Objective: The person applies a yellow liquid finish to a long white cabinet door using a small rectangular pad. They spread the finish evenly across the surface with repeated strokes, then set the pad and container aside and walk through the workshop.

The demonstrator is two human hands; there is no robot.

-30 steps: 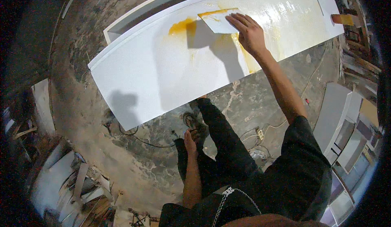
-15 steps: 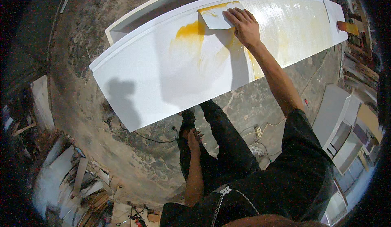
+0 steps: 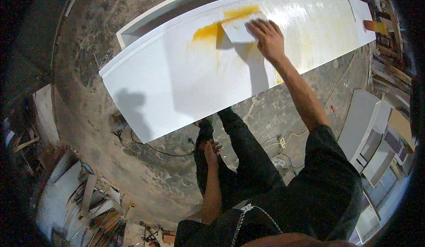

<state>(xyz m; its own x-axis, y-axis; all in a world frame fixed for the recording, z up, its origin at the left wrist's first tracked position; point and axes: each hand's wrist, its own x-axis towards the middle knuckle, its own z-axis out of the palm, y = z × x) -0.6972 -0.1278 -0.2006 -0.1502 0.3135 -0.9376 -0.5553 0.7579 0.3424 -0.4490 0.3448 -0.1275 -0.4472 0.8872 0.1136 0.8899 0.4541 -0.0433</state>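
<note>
right hand [image 3: 269, 41] pinches a flat, yellow-smudged white card [image 3: 239, 32] over a yellow-streaked white panel [image 3: 195, 83]; left hand [image 3: 211, 152] loosely open.

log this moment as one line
right hand: holds white card | left hand: empty, by dark trousers | white panel: yellow smears beside card

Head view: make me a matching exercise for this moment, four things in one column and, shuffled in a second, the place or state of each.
Things:
1. Right hand
2. Left hand
3. Yellow smear
4. Chain

Places or states:
A. Hanging over the dark shirt
B. Holding the white card
C. Spread on the white board
D. Empty, by the dark trousers

Pairs: 1-B; 2-D; 3-C; 4-A
</note>
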